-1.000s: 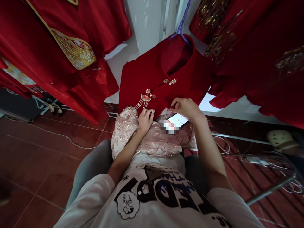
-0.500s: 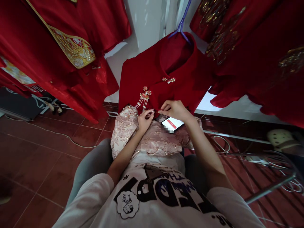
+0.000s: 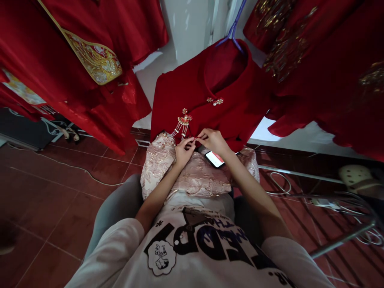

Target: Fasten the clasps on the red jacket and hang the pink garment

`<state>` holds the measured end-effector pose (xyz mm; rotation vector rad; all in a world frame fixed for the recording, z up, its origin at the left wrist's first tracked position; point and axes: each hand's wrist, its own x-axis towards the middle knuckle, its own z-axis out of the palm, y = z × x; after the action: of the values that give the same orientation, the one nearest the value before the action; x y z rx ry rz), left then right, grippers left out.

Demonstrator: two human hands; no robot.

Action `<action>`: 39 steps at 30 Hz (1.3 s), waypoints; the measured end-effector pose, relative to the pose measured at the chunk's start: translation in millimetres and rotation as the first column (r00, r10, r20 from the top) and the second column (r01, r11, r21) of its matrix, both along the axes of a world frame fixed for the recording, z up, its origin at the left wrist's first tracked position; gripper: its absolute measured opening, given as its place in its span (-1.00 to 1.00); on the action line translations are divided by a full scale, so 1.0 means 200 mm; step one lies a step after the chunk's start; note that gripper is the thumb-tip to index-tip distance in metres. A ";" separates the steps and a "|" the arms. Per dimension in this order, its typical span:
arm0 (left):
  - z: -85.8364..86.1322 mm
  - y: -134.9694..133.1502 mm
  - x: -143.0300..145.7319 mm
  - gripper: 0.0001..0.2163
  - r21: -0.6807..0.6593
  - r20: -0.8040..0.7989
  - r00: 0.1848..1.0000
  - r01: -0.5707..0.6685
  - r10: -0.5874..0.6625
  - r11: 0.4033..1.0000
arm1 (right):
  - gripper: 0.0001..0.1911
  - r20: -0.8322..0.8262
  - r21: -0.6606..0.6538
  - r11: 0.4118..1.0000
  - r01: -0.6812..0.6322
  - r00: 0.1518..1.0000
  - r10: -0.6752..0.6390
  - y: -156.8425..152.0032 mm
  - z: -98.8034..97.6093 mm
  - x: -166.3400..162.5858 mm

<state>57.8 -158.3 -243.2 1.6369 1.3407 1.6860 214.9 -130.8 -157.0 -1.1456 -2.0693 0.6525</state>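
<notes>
A red jacket (image 3: 192, 92) hangs in front of me on a purple hanger (image 3: 232, 30), its lower edge resting on pink brocade fabric (image 3: 192, 178) in my lap. A fan-shaped tasselled ornament (image 3: 183, 122) and a pearl button clasp (image 3: 215, 101) sit on its front. My left hand (image 3: 183, 151) and my right hand (image 3: 212, 141) meet at the jacket's lower front edge, fingertips pinched together on the cloth or something small there. A lit phone (image 3: 215, 159) lies on the pink fabric under my right wrist.
More red embroidered garments hang at the left (image 3: 75, 60) and right (image 3: 324, 60). A metal wire rack (image 3: 339, 216) stands at my right with a beige perforated shoe (image 3: 357, 178). A cable (image 3: 75, 170) runs over the red tile floor at the left.
My right hand has moved left off the phone and joined my left hand at the jacket's edge. The phone now lies more uncovered on the pink fabric.
</notes>
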 end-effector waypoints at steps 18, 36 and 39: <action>-0.01 0.02 -0.03 -0.86 0.016 -0.106 0.994 0.007 -0.005 1.000 | -0.98 -0.010 0.040 0.999 -0.029 1.000 0.030 0.02 -0.10 0.01; 0.01 -0.01 -0.01 -0.80 0.064 -0.302 0.951 -0.056 0.073 0.996 | -0.86 0.258 0.274 0.954 0.124 0.946 -0.197 -0.15 0.26 0.06; 0.00 -0.01 -0.02 -0.86 0.066 -0.344 0.934 -0.078 0.096 0.995 | -0.83 0.381 0.071 0.995 0.071 0.920 -0.093 -0.10 0.17 0.06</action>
<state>54.1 -160.4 -242.4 2.0032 1.5624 1.5390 226.9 -151.0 -122.2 -1.4084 -2.3298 0.3437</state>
